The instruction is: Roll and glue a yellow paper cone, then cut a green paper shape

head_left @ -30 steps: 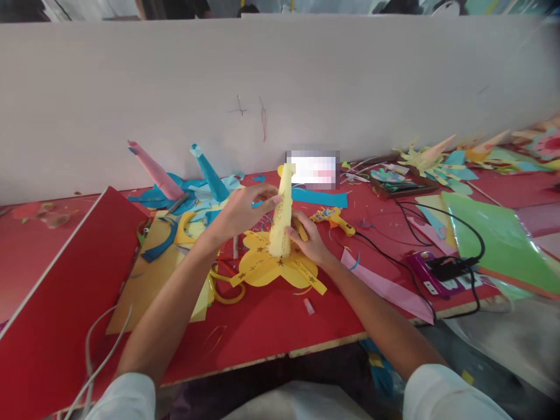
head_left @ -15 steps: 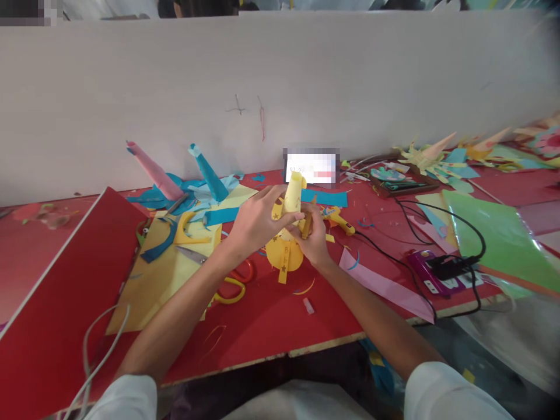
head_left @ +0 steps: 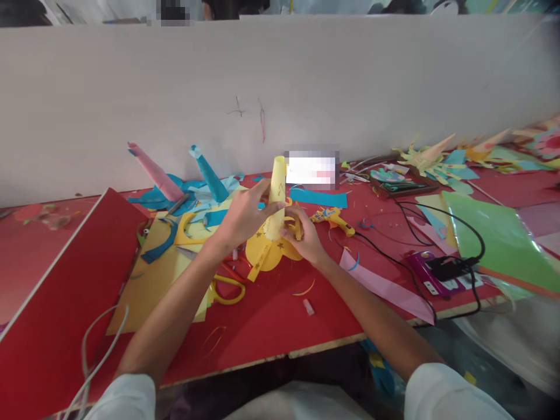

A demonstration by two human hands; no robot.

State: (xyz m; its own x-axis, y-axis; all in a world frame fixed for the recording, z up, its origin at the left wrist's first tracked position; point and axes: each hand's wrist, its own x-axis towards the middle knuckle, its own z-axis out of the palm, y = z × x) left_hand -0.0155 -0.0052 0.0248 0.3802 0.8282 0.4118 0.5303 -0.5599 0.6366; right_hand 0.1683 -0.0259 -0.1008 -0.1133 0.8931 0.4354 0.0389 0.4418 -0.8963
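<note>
Two hands, left [head_left: 250, 211] and right [head_left: 305, 234], grip a pale-yellow paper cone [head_left: 276, 201] with a yellow petal-shaped base [head_left: 268, 251] above a red counter [head_left: 280, 321].

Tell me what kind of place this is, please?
It looks like a craft workspace, maybe a classroom: there are scissors, a yellow glue gun, and cut colored paper, like the pink strip, on a red table.

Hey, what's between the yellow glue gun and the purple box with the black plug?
In the head view, a black cord runs across the red table between the glue gun and the purple box.
</note>
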